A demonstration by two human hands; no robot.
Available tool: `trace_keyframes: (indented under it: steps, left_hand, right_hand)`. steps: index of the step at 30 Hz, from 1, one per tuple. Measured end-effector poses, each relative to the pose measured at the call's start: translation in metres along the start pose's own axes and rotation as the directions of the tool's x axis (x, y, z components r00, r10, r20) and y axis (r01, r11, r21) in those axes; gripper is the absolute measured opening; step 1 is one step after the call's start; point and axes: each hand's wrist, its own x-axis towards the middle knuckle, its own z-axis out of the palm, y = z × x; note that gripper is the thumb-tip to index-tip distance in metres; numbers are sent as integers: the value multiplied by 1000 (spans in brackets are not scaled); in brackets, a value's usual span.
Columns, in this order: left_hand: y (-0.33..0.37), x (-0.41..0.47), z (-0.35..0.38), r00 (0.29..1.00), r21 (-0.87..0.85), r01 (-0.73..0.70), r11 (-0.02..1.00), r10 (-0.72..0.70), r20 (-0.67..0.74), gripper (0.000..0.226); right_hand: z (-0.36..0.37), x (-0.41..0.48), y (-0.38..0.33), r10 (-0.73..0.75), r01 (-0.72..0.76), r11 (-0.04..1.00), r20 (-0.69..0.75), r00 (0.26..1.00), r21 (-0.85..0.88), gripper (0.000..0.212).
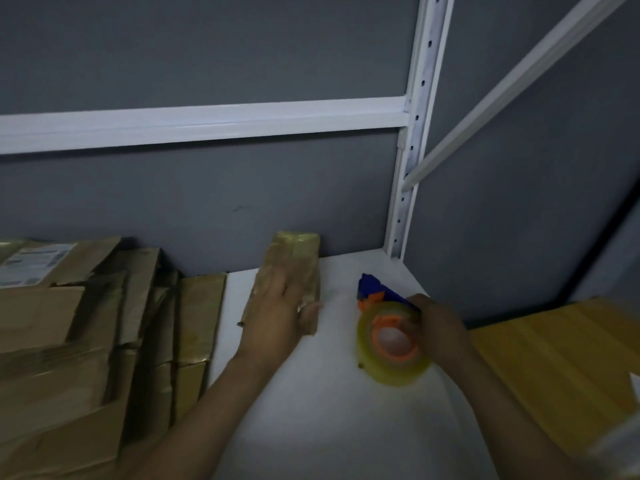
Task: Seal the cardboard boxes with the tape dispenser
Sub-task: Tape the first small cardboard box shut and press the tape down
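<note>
Tape dispenser (389, 332): blue and orange, loaded with a clear roll, grasped at the handle by the right grip (437, 328), at 3 o'clock from the small cardboard box (294, 261); resting on or just above the white shelf (311, 420), not possible to tell which. Left grip (278, 308): released, laid flat with straight fingers on top of that box, thumb at its 3 o'clock edge. Box face already glossy with tape. Judged step: steadying the box ahead of a further tape run. Keep the flat palm pressing down to stop any slide toward the grey wall (207, 57) at 12 o'clock. Set the blue nose of the dispenser on the near end, anchor the tape, then draw along the seam in one straight pull. Clear the left fingers from the path first. Hold steady tension to avoid wrinkles; tilt to cut at the far edge. At 9 o'clock: stack of cardboard boxes (86, 341), crumpled and packed tight, with a shipping label (31, 263) on the rearmost. At 4 o'clock: yellow wooden surface (554, 362). At 12 o'clock: white crossbar (207, 123); at 1 o'clock: perforated white upright (417, 133). Dim lighting throughout; confirm adhesion by touch.
</note>
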Motion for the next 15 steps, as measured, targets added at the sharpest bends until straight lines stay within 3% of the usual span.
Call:
trace_keyframes:
  steps: [2, 4, 7, 10, 13, 15]
  left_hand:
    - [25, 0, -6, 998, -139, 35, 990, -29, 46, 43]
    - [45, 3, -10, 969, -298, 202, 933, -147, 197, 37]
    - [55, 5, -15, 877, -568, 474, 673, -301, 374, 27]
    - [54, 5, -32, 854, -750, 514, 416, -330, 401, 39]
    - [53, 3, -42, 872, -798, 481, 363, -290, 394, 48]
    - [54, 7, -52, 889, -779, 442, 445, -333, 315, 37]
  right_hand:
    - [-4, -5, -15, 0, 15, 988, -96, 995, 153, 20]
    - [-11, -9, -35, 13, 54, 945, -202, 979, 323, 21]
    - [-29, -6, -56, -12, 136, 859, -246, 969, 494, 33]
    - [-47, 0, -68, -195, 219, 723, -111, 974, 655, 55]
    - [-56, 3, -81, -340, 292, 620, -86, 937, 729, 62]
    - [-56, 5, -86, -380, 345, 597, -123, 917, 725, 65]
